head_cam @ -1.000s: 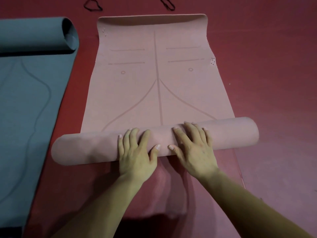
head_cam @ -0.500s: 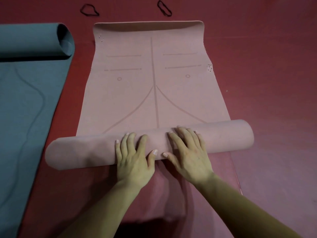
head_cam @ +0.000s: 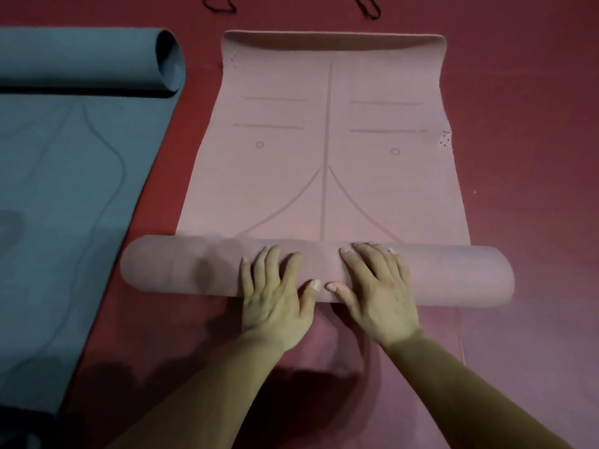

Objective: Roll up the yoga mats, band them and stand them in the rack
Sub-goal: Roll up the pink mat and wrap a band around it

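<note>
A pink yoga mat (head_cam: 327, 176) with printed lines lies on the red floor, its near end rolled into a thick roll (head_cam: 181, 270) that runs left to right. My left hand (head_cam: 275, 296) and my right hand (head_cam: 376, 293) lie side by side on the middle of the roll, fingers straight and spread, palms pressing down on it. The mat's far end curls up slightly. A blue-grey mat (head_cam: 64, 176) lies to the left, its far end in a loose roll (head_cam: 97, 59). Two black bands (head_cam: 220, 3) (head_cam: 368, 4) lie on the floor beyond the pink mat.
Red padded floor (head_cam: 525, 157) surrounds both mats, with open floor to the right of the pink mat. No rack is in view. My shadow falls on the floor near my forearms.
The roll has moved a little further up the pink mat under both hands, which stay flat on it in the same places.
</note>
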